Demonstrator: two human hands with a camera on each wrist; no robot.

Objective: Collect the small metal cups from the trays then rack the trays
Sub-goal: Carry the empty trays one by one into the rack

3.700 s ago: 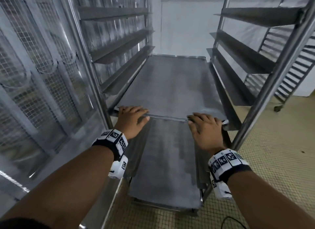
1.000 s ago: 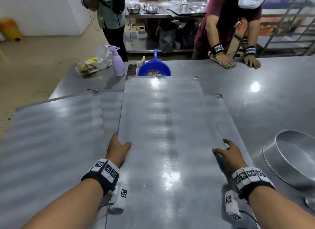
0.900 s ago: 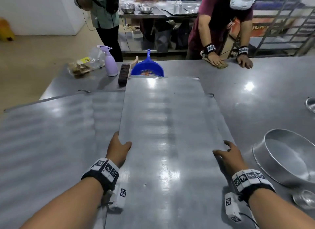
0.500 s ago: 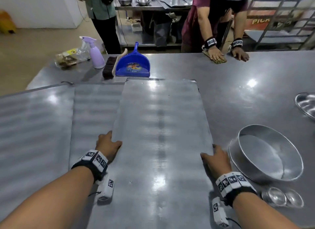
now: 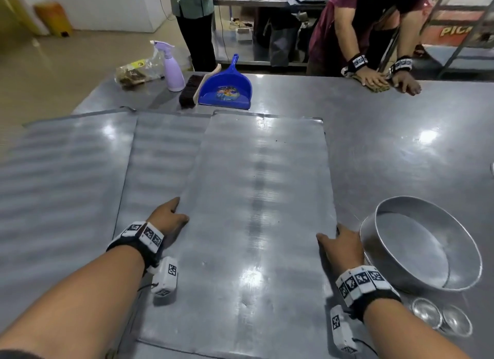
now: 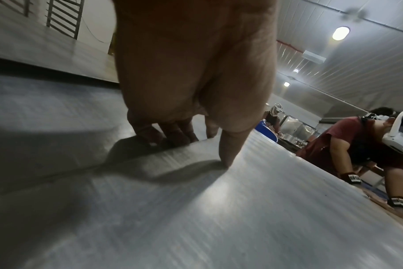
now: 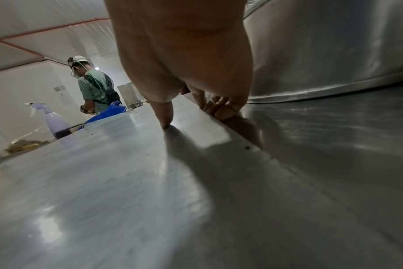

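Note:
A long flat metal tray lies on the steel table, overlapping other trays to its left. My left hand grips the tray's left edge, thumb on top and fingers curled under the rim. My right hand grips the right edge the same way, thumb on top, fingers under. Two small metal cups sit on the table at the near right, by my right wrist.
A large round metal pan stands close to my right hand. A blue dustpan, brush, purple spray bottle and a plastic bag lie beyond the trays. A person leans on the table's far edge; another stands behind.
I went from the rack to the table. Over the last second the tray slid toward me in both hands, and the round pan and small cups came into view at the right.

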